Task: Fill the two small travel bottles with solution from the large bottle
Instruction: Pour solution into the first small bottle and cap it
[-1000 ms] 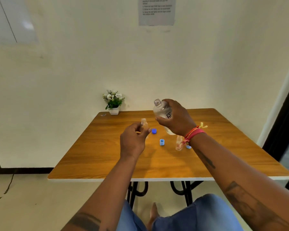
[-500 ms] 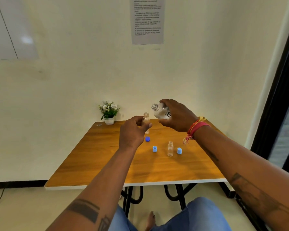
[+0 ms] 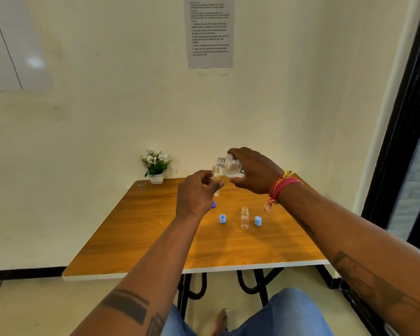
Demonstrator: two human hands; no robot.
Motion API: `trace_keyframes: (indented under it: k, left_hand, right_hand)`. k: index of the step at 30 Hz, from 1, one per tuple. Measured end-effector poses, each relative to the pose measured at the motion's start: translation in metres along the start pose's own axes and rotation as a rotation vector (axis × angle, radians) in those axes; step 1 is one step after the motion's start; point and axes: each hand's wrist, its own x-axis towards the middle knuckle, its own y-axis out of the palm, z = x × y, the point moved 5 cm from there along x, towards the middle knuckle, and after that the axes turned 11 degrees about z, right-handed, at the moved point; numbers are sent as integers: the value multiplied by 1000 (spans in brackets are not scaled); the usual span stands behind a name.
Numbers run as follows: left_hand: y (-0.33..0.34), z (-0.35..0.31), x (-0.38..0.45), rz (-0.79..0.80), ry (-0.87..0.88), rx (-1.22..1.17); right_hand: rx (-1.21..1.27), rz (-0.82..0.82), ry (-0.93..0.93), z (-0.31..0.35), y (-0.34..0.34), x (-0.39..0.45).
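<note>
The right hand [image 3: 254,169] gripped the tilted large bottle [image 3: 230,167], mouth just above the small travel bottle [image 3: 215,177] pinched in the left hand [image 3: 196,194]. With both held in the air, solution could miss that narrow neck. The second travel bottle [image 3: 244,218] stood uncapped on the table [image 3: 155,238].

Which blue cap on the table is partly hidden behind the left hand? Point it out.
The darker blue cap, peeking out beside the left hand. The two light blue caps stand in plain view.

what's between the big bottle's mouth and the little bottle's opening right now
Nothing visible. The large bottle, tilted in the right hand, has its uncapped mouth just above and right of the open small bottle held by the left hand.
</note>
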Motion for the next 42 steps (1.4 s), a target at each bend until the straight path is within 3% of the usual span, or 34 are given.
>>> trace_keyframes:
  k: [42]
  left_hand:
    - [8, 2, -3, 40, -20, -10]
  right_hand:
    - [-177, 0, -1, -2, -1, -5]
